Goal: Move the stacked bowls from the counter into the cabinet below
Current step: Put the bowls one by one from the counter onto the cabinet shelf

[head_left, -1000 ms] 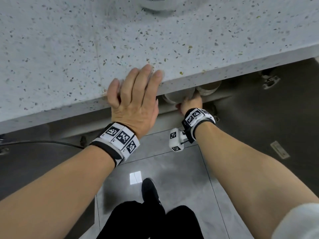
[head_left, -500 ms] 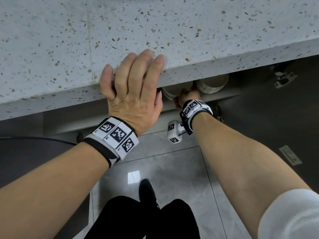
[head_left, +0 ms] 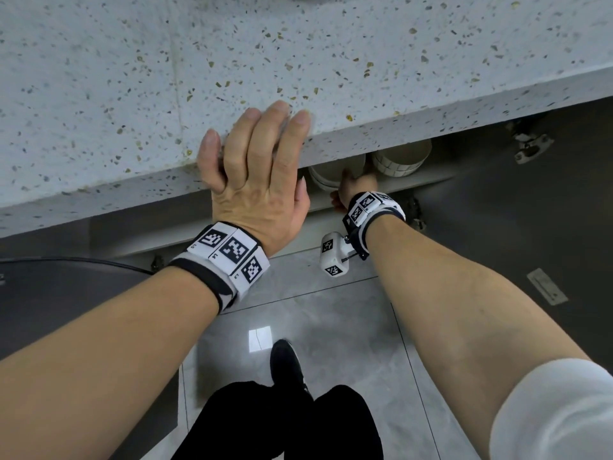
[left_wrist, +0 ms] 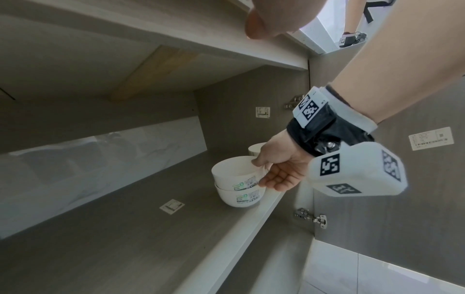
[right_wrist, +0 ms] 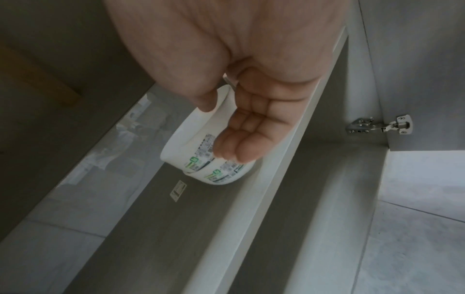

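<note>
Two white stacked bowls (left_wrist: 236, 179) with printed labels stand on the cabinet shelf (left_wrist: 125, 228) near its front edge. My right hand (left_wrist: 279, 171) pinches the top bowl's rim, thumb inside and fingers down the outer wall. The right wrist view shows the same hold by that right hand (right_wrist: 241, 123) on the bowls (right_wrist: 198, 151). From the head view the bowls (head_left: 326, 175) peek out below the counter edge beyond my right hand (head_left: 355, 190). My left hand (head_left: 255, 167) lies flat on the speckled counter (head_left: 298, 61) at its front edge, holding nothing.
Another white bowl stack (head_left: 401, 157) stands on the same shelf just to the right, close behind my right hand. The cabinet door (left_wrist: 402, 199) hangs open on metal hinges (left_wrist: 312, 217). Grey tiled floor and my feet (head_left: 285, 360) are below.
My right hand has stayed on the bowls at the shelf, and the left hand has kept its place on the counter edge. The head view has shifted slightly.
</note>
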